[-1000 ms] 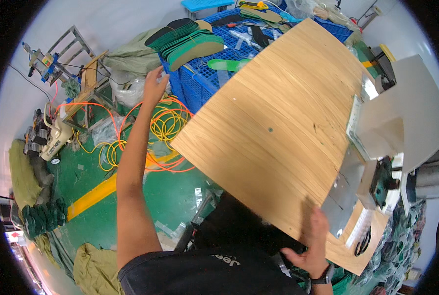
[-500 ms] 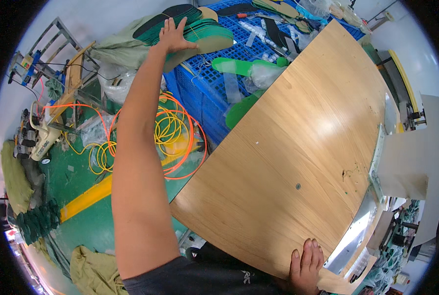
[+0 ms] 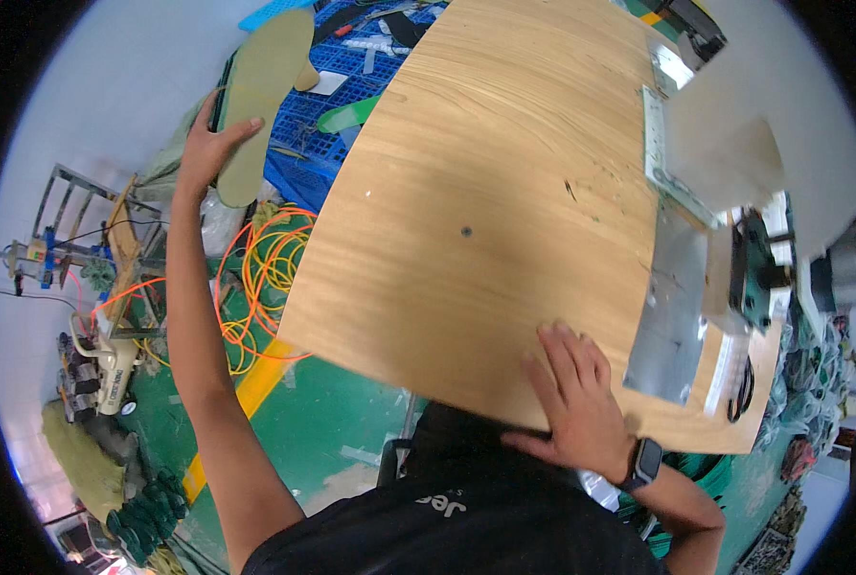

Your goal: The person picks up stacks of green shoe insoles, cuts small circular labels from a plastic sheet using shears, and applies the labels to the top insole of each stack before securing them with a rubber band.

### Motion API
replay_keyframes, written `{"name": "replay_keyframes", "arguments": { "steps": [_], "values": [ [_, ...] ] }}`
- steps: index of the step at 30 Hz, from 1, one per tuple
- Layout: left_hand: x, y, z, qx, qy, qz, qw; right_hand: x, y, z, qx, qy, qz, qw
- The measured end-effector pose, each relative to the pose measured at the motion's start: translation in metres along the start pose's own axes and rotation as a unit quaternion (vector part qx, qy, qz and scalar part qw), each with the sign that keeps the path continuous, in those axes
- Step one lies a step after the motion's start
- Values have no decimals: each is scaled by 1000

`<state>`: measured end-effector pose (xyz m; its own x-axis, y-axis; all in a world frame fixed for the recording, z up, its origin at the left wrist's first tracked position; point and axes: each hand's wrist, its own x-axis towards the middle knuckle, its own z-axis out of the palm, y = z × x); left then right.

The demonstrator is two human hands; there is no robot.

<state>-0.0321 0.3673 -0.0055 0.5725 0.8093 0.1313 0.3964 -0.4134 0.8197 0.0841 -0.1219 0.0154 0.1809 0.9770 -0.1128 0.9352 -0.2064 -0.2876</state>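
My left hand [image 3: 211, 153] stretches out to the far left and grips a stack of insoles [image 3: 267, 81], the thumb lying on the beige sole-shaped face and the fingers behind it. Dark edges show behind the top piece; how many are held is hidden. My right hand [image 3: 578, 402] lies palm down, fingers stretched out, on the near edge of the wooden tabletop [image 3: 485, 144], and holds nothing. A dark watch [image 3: 643, 462] is on that wrist.
A blue plastic crate [image 3: 298, 120] behind the tabletop carries a green insole [image 3: 346, 115] and loose tools. Orange and yellow hoses [image 3: 265, 264] coil on the green floor. A machine with a pale panel [image 3: 725, 163] and metal plate [image 3: 672, 316] stands at the right.
My left hand has closed on insoles from the pile and lifted them. My right hand has moved further onto the tabletop. The view has shifted to the right.
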Motion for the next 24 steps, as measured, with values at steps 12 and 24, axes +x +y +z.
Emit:
{"name": "replay_keyframes", "arguments": {
  "steps": [12, 24],
  "values": [
    [-240, 186, 67, 198, -201, 174, 944, 40, 5, -22, 234, 343, 81, 906],
    [-267, 147, 114, -81, -147, 156, 973, -3, -17, 7, 334, 268, 24, 903]
  ]
}}
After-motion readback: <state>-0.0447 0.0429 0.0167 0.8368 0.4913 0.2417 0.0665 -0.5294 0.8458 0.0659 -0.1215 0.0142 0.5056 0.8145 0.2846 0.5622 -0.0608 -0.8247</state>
